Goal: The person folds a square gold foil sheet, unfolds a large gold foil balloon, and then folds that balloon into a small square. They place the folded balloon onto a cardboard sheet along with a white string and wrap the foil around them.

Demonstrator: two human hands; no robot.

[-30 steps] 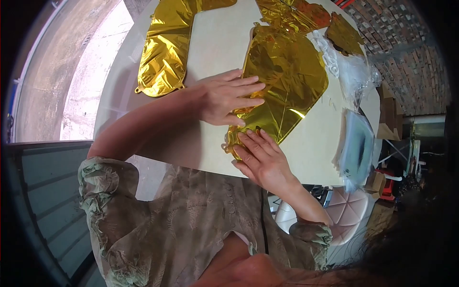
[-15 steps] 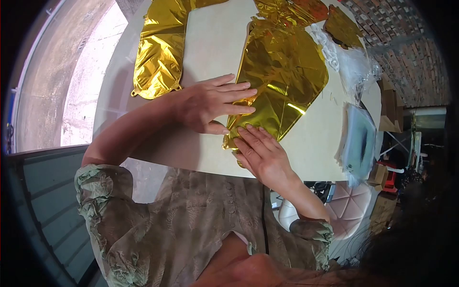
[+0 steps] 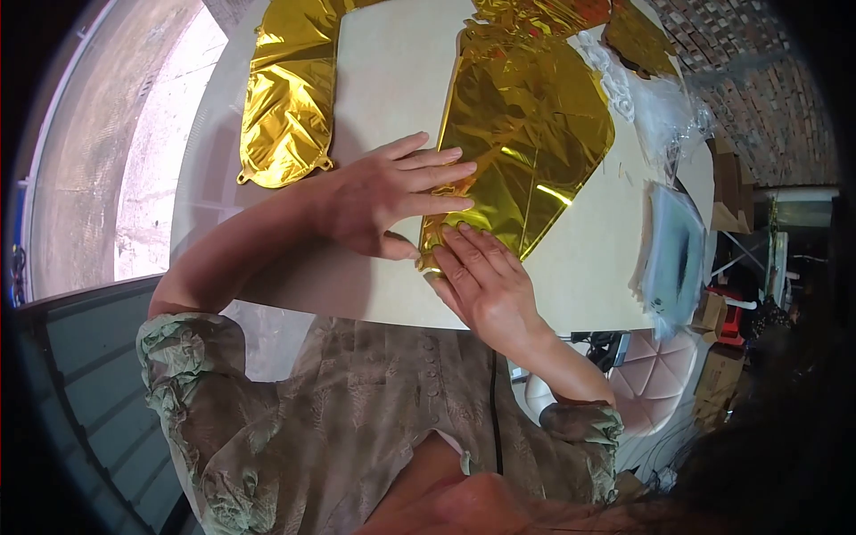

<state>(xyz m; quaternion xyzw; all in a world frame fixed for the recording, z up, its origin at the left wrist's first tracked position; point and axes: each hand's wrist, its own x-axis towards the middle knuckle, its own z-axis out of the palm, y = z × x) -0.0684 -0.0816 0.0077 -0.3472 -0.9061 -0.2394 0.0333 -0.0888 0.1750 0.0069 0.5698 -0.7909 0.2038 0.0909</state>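
At nine o'clock on the table [image 3: 392, 62] lies a second foil balloon [image 3: 290, 94]. The left hand [image 3: 383, 196] rests flat, fingers spread and released, on the near edge of the gold balloon [image 3: 530, 134] at centre. The right hand [image 3: 481, 281], also flat and unclenched, presses its five o'clock corner. At three o'clock lie plastic bags [image 3: 673, 254].

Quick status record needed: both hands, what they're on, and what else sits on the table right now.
left hand: flat, fingers spread, pressing on the gold foil balloon
right hand: flat, pressing the balloon's near tip
second foil balloon: lies apart, to the left
table: light top, round edge
clear plastic packets: stacked near the right edge
crumpled gold foil: at the far edge
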